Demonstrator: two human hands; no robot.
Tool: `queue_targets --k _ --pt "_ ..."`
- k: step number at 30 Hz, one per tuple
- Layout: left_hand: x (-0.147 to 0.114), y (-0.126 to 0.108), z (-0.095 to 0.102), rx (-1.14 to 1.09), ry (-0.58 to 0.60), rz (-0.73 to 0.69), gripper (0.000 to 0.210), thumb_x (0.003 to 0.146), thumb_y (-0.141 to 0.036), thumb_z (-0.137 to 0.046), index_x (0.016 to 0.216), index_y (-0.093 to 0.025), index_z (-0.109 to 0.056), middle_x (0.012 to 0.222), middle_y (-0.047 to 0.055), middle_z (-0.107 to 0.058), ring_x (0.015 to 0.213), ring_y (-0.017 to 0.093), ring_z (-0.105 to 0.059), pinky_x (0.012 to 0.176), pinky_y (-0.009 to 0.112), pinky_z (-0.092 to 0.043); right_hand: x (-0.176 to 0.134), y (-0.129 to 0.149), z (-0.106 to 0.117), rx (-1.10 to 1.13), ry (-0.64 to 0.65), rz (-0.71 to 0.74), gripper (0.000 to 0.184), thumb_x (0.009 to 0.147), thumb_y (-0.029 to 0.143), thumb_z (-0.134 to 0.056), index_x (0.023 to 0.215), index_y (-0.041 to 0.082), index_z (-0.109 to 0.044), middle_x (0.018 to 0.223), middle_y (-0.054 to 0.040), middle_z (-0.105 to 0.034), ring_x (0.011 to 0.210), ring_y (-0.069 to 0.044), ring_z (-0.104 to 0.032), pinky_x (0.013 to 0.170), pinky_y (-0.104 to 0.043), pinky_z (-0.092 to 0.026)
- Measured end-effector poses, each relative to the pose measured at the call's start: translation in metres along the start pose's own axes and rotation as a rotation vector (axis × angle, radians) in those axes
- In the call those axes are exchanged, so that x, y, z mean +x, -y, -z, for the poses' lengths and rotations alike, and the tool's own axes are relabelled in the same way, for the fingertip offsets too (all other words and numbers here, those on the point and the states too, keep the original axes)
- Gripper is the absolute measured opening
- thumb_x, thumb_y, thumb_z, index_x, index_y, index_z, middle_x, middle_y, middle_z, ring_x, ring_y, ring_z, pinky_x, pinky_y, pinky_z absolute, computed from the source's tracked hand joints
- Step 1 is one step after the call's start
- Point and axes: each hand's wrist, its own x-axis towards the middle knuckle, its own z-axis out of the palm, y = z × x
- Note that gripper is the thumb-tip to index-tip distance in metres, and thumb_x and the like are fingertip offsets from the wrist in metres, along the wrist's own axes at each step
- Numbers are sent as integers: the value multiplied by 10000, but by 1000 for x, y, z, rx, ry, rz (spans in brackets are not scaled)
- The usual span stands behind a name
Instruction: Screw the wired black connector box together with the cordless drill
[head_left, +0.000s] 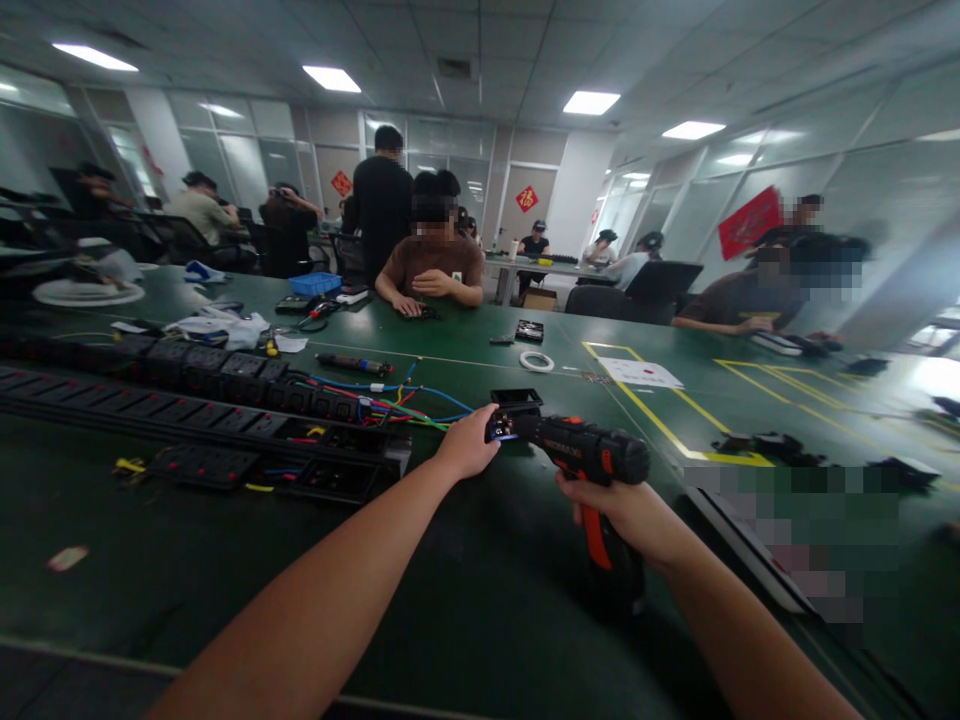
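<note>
Matt plastic drill [589,447], smooth, faintly glossy tabletop [457,610], matt paper sheet [641,374], smooth plastic basket [315,286]

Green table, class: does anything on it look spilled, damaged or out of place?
Nothing looks plainly spilled or damaged. The coloured wires trailing loosely beyond the black socket strips look untidy, and a pale scrap lies alone at front left.

I saw a black and orange drill [592,450], held up by its handle. Its long body was nearly level, with pale letters on the side, too blurry to read. The handle hung down, with a bright orange strip and a fat black bottom. Its nose pointed at a small dark part [500,427] with shiny bits, gripped just in front. I couldn't tell if the two were touching
</note>
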Motion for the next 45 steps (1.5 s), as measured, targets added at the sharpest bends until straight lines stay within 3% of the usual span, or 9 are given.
queue_targets --k 31,45 --pt "-1 1 1 -19 6 10 704 817 -220 -661 1484 -200 -436 1515 99 -507 1388 259 -484 1182 382 -353 -2 3 1 -36 -9 17 233 746 386 -654 863 188 -689 618 -10 -670 625 -209 -632 618 -321 -454" --pt "0 1 0 -20 -10 -25 688 819 -218 -648 1475 -179 -445 1497 106 -525 1375 266 -498 1186 382 -360 1 -1 2 -50 34 49 200 777 346 -641 887 179 -660 779 -12 -656 659 -186 -635 665 -326 -478"
